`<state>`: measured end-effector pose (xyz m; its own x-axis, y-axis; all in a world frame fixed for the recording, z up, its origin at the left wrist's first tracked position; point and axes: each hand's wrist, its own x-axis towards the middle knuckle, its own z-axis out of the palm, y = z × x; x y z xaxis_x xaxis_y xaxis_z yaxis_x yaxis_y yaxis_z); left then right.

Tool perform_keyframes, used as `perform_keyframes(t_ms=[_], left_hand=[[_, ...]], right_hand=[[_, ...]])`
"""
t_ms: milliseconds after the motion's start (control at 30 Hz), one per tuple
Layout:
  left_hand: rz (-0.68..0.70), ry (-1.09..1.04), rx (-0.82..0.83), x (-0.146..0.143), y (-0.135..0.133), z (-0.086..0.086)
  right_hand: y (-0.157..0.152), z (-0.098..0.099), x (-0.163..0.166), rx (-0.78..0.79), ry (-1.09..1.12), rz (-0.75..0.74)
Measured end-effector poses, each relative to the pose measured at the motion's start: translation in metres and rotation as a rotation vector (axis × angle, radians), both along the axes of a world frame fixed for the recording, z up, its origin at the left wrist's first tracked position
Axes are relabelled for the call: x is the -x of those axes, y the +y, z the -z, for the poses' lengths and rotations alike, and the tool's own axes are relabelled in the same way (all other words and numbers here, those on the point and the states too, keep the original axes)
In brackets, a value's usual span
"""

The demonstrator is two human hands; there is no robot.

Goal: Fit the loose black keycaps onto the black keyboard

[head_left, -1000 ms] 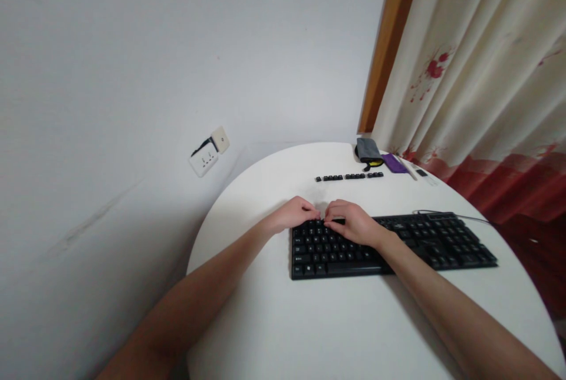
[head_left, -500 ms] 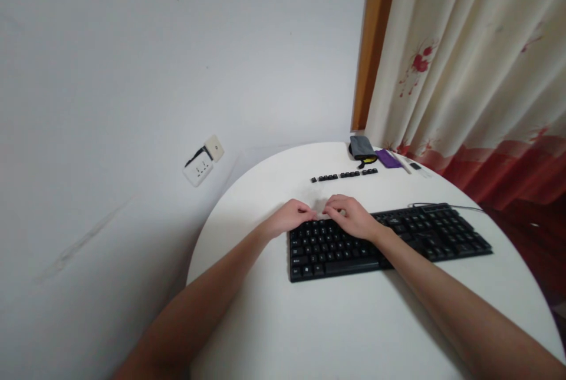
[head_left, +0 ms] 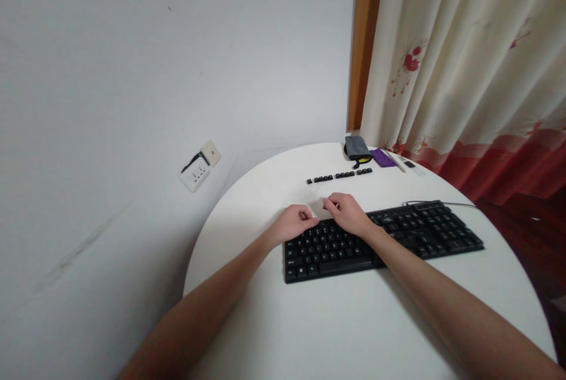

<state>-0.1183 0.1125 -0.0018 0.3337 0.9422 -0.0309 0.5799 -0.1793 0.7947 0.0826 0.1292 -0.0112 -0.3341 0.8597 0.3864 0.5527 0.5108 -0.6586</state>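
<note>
A black keyboard (head_left: 424, 233) lies across the round white table (head_left: 336, 333). Both hands are at its far left corner. My left hand (head_left: 292, 222) is curled into a loose fist over the top row of keys. My right hand (head_left: 349, 214) is beside it with fingertips pinched together at the keyboard's far edge. Whatever the fingers hold is too small to make out. A small gap separates the two hands. Beyond them, a row of loose black keycaps (head_left: 339, 175) lies on the table.
At the table's far edge lie a grey pouch (head_left: 356, 146), a purple flat item (head_left: 382, 158) and a small white piece (head_left: 398, 162). A floral curtain (head_left: 464, 73) hangs at the right. A wall socket (head_left: 194, 175) sits on the left wall. The keyboard's cable (head_left: 451, 204) trails right.
The fingertips met over the top key row; now the hands have drawn slightly apart at the keyboard's far edge. The view has shifted, so everything sits further left.
</note>
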Motion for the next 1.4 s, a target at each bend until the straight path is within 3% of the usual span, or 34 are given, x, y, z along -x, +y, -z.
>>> perform_keyframes(t_ms=[133,233,400,667,833,1133,1267,1400], left_hand=[[-0.055,-0.048,-0.018,0.008,0.01,0.003],[-0.199,-0.07,-0.151,0.019,0.026,0.009],[-0.293,-0.055,-0.281,0.036,0.064,0.017],[-0.199,0.056,-0.39,0.011,0.126,0.025],[-0.122,0.127,-0.429,-0.005,0.145,0.023],[-0.144,0.131,-0.424,0.005,0.129,0.019],[-0.138,0.094,-0.426,0.012,0.095,0.002],[-0.061,0.072,-0.477,0.008,0.048,-0.014]], right_hand=[[0.002,0.0,-0.001,0.018,0.011,0.022],[0.002,-0.001,-0.001,0.014,-0.006,0.009],[0.002,-0.003,-0.001,0.015,-0.017,-0.001],[0.003,-0.003,-0.001,0.035,-0.011,-0.014],[0.006,-0.003,-0.001,0.051,0.009,-0.014],[0.012,0.003,-0.001,0.065,0.124,0.046],[0.019,0.011,-0.001,0.084,0.208,0.091],[0.02,0.012,0.0,0.143,0.405,-0.047]])
